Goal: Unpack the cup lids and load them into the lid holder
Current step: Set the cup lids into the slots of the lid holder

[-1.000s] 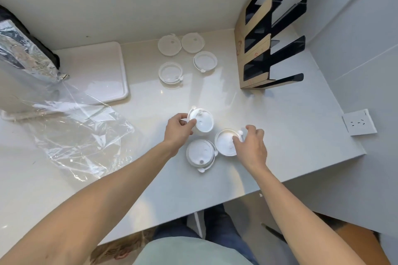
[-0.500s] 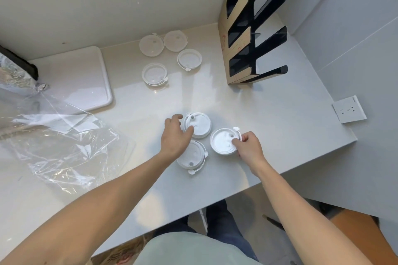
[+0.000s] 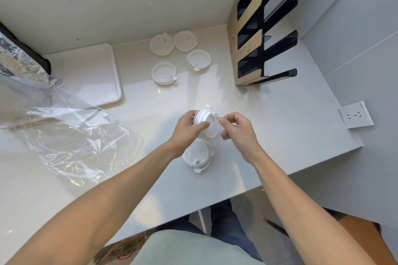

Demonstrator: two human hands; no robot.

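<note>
My left hand [image 3: 187, 127] holds white cup lids [image 3: 207, 121] lifted off the counter and tilted on edge. My right hand [image 3: 235, 129] is just right of them, thumb and forefinger pinched at their rim. Another white lid pile [image 3: 198, 155] lies on the counter right below my hands. Several more lids lie farther back: two flat ones [image 3: 162, 45] [image 3: 185, 41] by the wall and two rim-up ones [image 3: 163, 72] [image 3: 198, 60]. The black and cardboard lid holder [image 3: 256, 49] stands at the back right, and its slots look empty.
Crumpled clear plastic wrapping [image 3: 71, 133] lies on the counter's left. A white tray [image 3: 86, 75] sits at the back left beside a silver foil bag [image 3: 19, 66]. A wall socket [image 3: 355, 115] is on the right. The counter's front edge [image 3: 237, 194] runs below my forearms.
My left hand lifted its lid off the counter. My right hand brought its lid up against it, so only one lid pile is left below my hands.
</note>
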